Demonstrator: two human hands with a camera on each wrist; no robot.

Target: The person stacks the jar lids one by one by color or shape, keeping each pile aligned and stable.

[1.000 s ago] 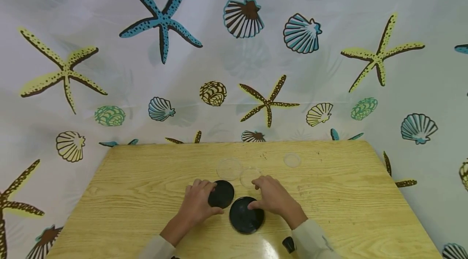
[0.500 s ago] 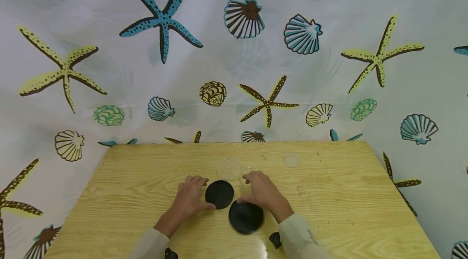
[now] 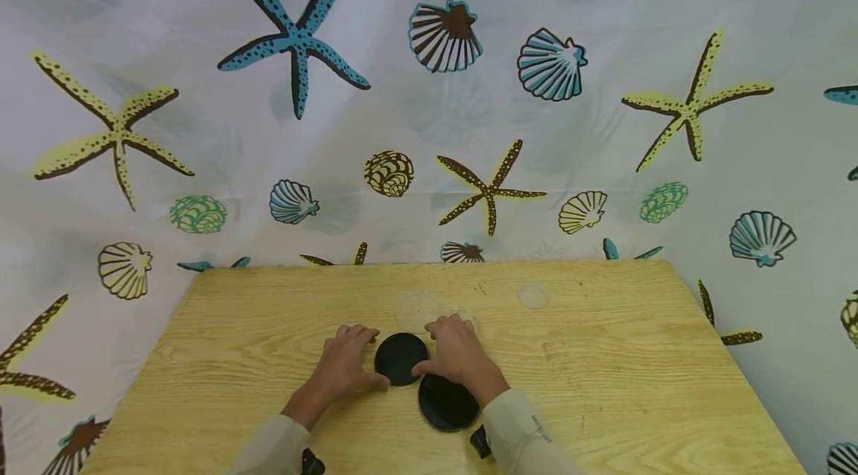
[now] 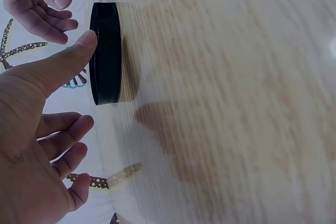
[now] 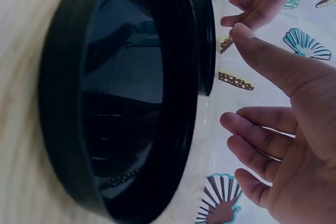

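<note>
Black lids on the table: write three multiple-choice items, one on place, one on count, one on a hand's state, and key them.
1. Where does the smaller black lid lie?
A. between the two hands
B. at the table's far right corner
C. on top of the larger lid

2. How many black lids are on the table?
A. one
B. two
C. four

3. What is the left hand doing?
A. gripping a clear lid
B. lying off the table
C. touching the smaller black lid with its thumb, fingers relaxed

Answers:
1 A, the head view shows it between the left hand and the right hand.
2 B, there is the smaller one and the larger black lid.
3 C, the left wrist view shows the thumb at its rim.
</note>
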